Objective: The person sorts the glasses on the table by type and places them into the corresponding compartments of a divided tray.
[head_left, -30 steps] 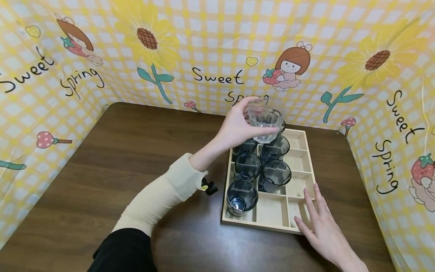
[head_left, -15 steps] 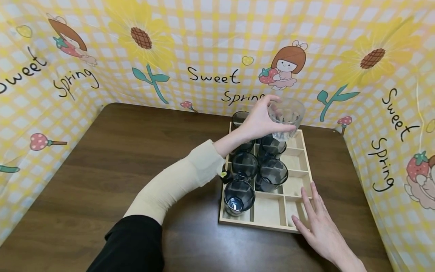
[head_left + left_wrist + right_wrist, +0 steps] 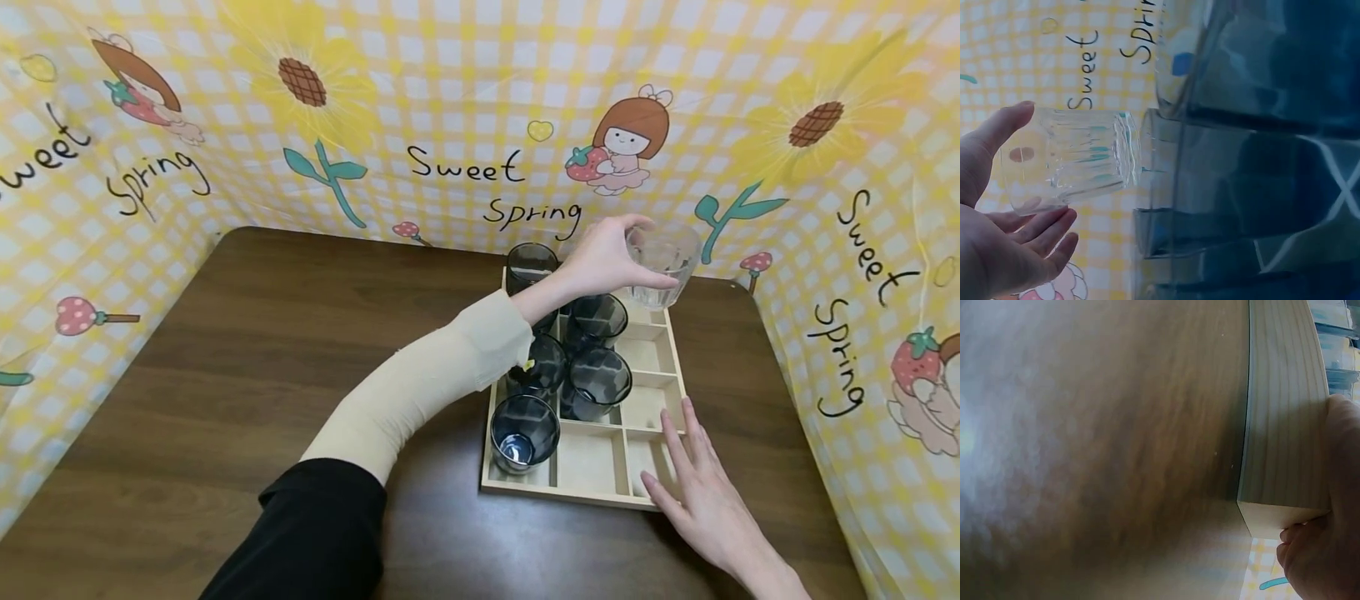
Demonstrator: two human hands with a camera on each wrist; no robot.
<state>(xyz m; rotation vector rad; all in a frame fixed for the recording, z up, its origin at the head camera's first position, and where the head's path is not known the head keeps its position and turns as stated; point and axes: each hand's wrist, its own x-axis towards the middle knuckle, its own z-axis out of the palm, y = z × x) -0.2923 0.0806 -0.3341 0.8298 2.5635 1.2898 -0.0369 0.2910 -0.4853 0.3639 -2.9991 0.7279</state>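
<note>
A clear, faceted drinking glass (image 3: pixel 667 262) is held up in my left hand (image 3: pixel 607 262), over the far right end of a divided wooden tray (image 3: pixel 566 497). In the left wrist view, thumb and fingers grip the clear glass (image 3: pixel 1085 153) near its rim. Smoky dark glasses (image 3: pixel 525 433) fill the tray's left column and stand in much of the middle one; my left arm hides some of them. At the tray's near right corner rests my right hand (image 3: pixel 705 500), fingers spread and fairly straight. The right wrist view shows that hand against the tray's corner (image 3: pixel 1285 456).
The tray sits on a dark brown wooden table (image 3: pixel 262 375). Bare compartments (image 3: pixel 592 458) show in its right column and near middle. A yellow checked cloth (image 3: pixel 450 83) hangs closely behind and at both sides of the table.
My left hand has carried the clear glass rightward, from above the middle column to above the far right of the tray. My right hand has stayed at the tray's corner.
</note>
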